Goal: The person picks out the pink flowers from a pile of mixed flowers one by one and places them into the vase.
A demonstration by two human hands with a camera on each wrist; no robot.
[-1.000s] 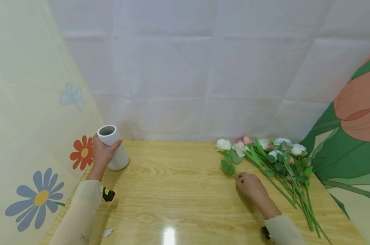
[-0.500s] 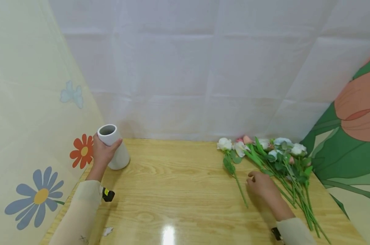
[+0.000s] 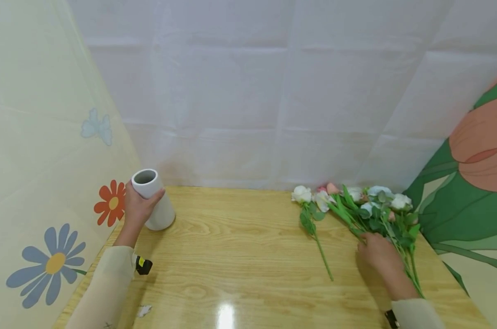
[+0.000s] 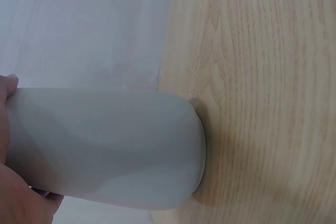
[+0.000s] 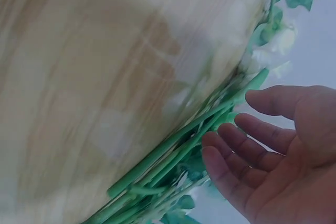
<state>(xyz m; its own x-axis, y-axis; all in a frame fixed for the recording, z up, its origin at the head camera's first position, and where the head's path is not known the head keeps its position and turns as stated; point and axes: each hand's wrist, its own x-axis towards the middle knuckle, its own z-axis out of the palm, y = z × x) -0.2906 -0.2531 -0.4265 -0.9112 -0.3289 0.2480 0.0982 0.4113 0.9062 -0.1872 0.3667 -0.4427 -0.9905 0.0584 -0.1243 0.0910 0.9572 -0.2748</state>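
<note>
At the left of the head view my left hand [image 3: 138,206] grips a white vase [image 3: 162,212] high up near its rim, the thumb across its front. The vase leans slightly, its base at the wooden table in the left wrist view. My right hand [image 3: 381,257] is over the stems of a bunch of artificial flowers [image 3: 380,212]. In the right wrist view its fingers are loosely bent beside the green stems [image 5: 173,145], thumb apart, nothing pinched. A single white rose [image 3: 301,194] with a leafy stem lies left of the bunch.
The wooden table [image 3: 232,256] backs onto a white cloth [image 3: 232,114]. Flower-printed panels stand at the left and right sides. A small white scrap [image 3: 144,310] lies near the front left.
My right hand has let go of the white rose's stem and moved right to the bunch's stems. The rose now lies on the table. My left hand still holds the vase.
</note>
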